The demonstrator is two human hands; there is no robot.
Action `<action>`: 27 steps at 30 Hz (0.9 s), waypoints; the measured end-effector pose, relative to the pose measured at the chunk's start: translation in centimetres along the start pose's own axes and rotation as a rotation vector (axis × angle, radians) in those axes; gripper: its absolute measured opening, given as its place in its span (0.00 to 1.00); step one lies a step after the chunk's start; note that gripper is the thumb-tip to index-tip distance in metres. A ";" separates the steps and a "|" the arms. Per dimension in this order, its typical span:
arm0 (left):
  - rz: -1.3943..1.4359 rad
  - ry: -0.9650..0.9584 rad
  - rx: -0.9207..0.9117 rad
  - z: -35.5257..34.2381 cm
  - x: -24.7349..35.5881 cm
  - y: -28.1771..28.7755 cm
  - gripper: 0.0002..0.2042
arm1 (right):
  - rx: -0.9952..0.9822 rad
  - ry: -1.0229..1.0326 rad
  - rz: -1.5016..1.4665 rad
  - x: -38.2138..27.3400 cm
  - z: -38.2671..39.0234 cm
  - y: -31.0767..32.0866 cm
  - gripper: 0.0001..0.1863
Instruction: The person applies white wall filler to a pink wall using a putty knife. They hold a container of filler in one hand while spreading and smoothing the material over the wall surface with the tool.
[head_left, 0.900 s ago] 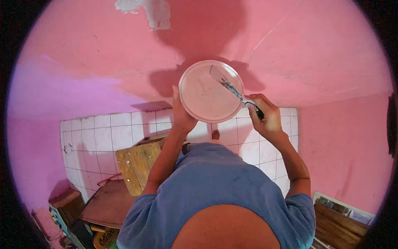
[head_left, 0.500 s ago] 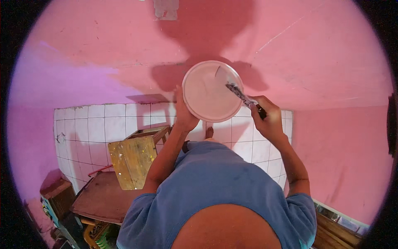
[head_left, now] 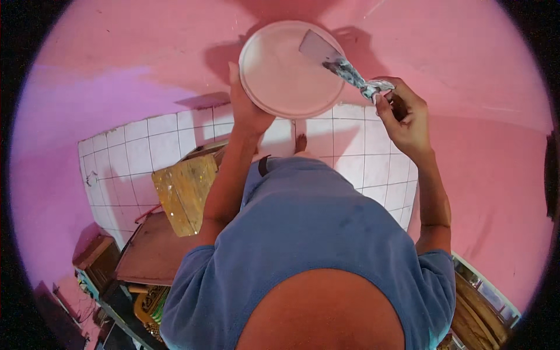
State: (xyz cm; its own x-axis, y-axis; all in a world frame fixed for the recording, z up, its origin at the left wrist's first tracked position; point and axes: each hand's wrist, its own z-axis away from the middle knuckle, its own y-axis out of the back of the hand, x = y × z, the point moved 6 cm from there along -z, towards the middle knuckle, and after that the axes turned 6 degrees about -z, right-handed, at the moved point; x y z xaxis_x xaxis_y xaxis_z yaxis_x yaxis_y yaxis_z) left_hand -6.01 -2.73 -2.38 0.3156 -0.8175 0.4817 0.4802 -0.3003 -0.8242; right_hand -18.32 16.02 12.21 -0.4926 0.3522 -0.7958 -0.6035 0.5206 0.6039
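Note:
A pale pink round lid with a raised rim (head_left: 277, 79) is in front of me near the wall, gripped at its left side by my left hand (head_left: 249, 109), thumb up along the rim and the other fingers hidden beneath. My right hand (head_left: 408, 119) is closed round the handle of a putty knife (head_left: 344, 69). Its flat blade lies over the upper right of the lid; whether it touches the surface I cannot tell. Smeared, pale wrapping covers part of the handle.
A pink wall (head_left: 157, 58), purplish at left, rises ahead above a white tiled floor (head_left: 166, 143). At left stand a paint-spotted wooden stool (head_left: 184, 192) and a brown-topped table (head_left: 149, 248). A wooden piece of furniture (head_left: 478, 309) is at lower right. One bare foot (head_left: 301, 143) shows below the lid.
Both hands, with the lid and putty knife, have moved up in the view. The knife has drawn to the upper right, and its blade now shows more fully.

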 end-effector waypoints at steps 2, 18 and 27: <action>0.368 0.018 -0.491 -0.2 0.4 -1.0 0.35 | 0.039 0.089 0.087 -0.5 0.2 -0.2 0.11; -0.069 -0.059 0.049 1.3 -0.1 -1.4 0.33 | 0.009 0.378 0.173 -0.5 -0.6 2.4 0.13; -0.125 -0.013 0.015 1.9 0.0 -0.7 0.33 | -0.184 0.380 0.613 -0.5 -0.1 5.9 0.20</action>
State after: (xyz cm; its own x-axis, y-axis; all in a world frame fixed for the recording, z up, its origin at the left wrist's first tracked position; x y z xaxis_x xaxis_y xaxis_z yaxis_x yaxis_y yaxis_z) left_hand -4.76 -1.57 -1.22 0.2628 -0.7677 0.5845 0.5284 -0.3924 -0.7529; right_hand -21.73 18.88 16.18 -0.9376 0.2265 -0.2637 -0.2294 0.1666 0.9590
